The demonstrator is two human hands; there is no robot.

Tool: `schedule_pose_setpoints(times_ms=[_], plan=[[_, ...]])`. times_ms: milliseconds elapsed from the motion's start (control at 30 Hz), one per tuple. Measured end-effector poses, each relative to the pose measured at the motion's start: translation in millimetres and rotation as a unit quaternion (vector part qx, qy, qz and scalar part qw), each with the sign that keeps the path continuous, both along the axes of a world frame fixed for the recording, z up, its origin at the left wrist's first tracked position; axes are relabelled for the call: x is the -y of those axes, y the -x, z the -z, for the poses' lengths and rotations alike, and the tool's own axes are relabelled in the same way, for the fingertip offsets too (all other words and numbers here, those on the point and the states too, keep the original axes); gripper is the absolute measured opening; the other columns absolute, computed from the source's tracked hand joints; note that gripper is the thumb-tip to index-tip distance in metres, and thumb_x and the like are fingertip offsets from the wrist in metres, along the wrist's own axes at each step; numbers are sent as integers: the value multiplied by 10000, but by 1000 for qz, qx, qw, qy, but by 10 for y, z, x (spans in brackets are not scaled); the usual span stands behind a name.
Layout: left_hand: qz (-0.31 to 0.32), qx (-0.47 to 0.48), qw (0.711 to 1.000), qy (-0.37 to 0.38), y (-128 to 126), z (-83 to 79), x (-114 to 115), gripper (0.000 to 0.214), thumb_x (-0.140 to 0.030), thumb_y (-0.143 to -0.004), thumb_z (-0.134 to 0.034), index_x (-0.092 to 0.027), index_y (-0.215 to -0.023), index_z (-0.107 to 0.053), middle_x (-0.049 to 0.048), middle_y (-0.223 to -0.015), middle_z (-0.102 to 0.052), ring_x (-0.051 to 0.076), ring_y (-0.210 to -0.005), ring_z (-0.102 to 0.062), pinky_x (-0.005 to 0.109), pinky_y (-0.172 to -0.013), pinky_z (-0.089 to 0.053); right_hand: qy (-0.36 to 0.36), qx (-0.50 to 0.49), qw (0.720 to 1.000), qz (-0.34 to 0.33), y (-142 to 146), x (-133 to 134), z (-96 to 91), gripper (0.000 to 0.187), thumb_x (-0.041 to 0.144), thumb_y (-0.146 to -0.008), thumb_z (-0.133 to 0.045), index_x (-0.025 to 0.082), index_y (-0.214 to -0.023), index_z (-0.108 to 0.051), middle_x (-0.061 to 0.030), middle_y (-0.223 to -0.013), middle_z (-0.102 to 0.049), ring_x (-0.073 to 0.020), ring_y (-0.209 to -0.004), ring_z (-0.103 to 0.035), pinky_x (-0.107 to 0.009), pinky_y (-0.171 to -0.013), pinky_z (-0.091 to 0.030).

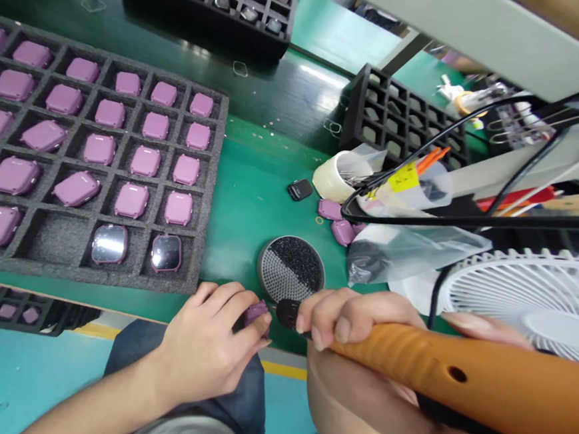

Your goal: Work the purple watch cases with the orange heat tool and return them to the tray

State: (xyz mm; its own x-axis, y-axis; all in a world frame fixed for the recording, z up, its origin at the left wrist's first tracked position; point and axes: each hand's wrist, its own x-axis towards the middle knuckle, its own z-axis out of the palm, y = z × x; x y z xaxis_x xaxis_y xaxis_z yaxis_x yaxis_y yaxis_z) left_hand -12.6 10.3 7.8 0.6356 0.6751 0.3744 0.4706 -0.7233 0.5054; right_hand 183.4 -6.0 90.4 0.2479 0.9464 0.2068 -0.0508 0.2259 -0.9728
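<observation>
My left hand [219, 339] is closed on a purple watch case [255, 312] at the table's front edge, its fingers covering much of the case. Wrapped round an orange electric screwdriver [406, 361] is my right hand [363, 325]. The screwdriver's dark tip end [288, 313] points left at the watch case; whether the two touch I cannot tell. Just beyond both hands sits a round dish [291, 268] with a dimpled surface, part covered in tiny black screws. To the left, a grey foam tray [53, 242] holds rows of purple watch cases, two of them with the glass side up.
A white fan [542, 311] stands close on the right, with black cables [470, 215] crossing above it. Near it are a cream cup [336, 176], a plastic bag [412, 251] and loose purple cases [341, 231]. Black divided trays [370, 97] stand farther back.
</observation>
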Motion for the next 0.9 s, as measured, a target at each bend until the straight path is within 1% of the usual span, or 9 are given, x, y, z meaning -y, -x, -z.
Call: schedule_pose_setpoints(times_ms=[33, 100, 233, 433, 600, 733, 900], plan=[[0, 1, 1000, 0, -2, -1, -2, 186, -312, -1086, -681, -208, -1230, -734, 88, -1284, -755, 293, -1221, -670, 456, -942, -497, -22, -1, 1000, 0, 10, -7, 13, 414, 710, -968, -664, 476, -1309, -686, 14, -908, -703, -227, -709, -660, -478, -665, -621], [-2, 3, 1000, 0, -7, 1, -7, 188, -313, -1085, -685, -205, -1231, -734, 84, -1285, -754, 293, -1224, -667, 459, -943, -498, -57, -4, 998, 5, 40, -21, 38, 387, 680, -1000, -637, 455, -1304, -717, 15, -902, -712, -222, -685, -653, -464, -635, -611], [-3, 5, 1000, -1, -9, 9, -8, 193, -318, -1081, -695, -205, -1232, -738, 81, -1286, -754, 291, -1226, -663, 463, -941, -492, -74, -12, 997, 23, 92, -45, 71, 411, 682, -1009, -618, 440, -1326, -717, 12, -902, -707, -217, -676, -636, -456, -629, -601], [-3, 6, 1000, 0, -9, 9, 0, 190, -322, -1076, -703, -204, -1222, -737, 86, -1288, -753, 290, -1221, -664, 460, -939, -484, -71, -19, 996, 41, 112, -43, 88, 446, 677, -984, -672, 427, -1351, -709, 1, -889, -726, -220, -672, -653, -455, -610, -618], [-9, 14, 1000, -3, -19, 15, -5, 178, -327, -1079, -701, -200, -1199, -737, 77, -1261, -760, 285, -1207, -669, 457, -925, -483, -61, -10, 997, 40, 142, -34, 78, 414, 634, -984, -699, 429, -1343, -728, 0, -856, -734, -238, -661, -685, -482, -583, -636], [-10, 15, 1000, -2, -19, 16, -3, 178, -328, -1080, -697, -200, -1195, -740, 86, -1249, -766, 279, -1196, -678, 454, -909, -496, -72, -1, 996, 51, 172, -37, 73, 443, 667, -985, -671, 436, -1360, -723, 6, -840, -728, -237, -648, -681, -482, -572, -628], [-11, 15, 1000, 0, -16, 19, 0, 186, -329, -1081, -693, -197, -1203, -741, 87, -1246, -765, 281, -1191, -681, 452, -910, -499, -56, -1, 998, 37, 175, -35, 73, 426, 642, -974, -707, 438, -1348, -726, 3, -834, -735, -244, -660, -674, -496, -586, -631]])
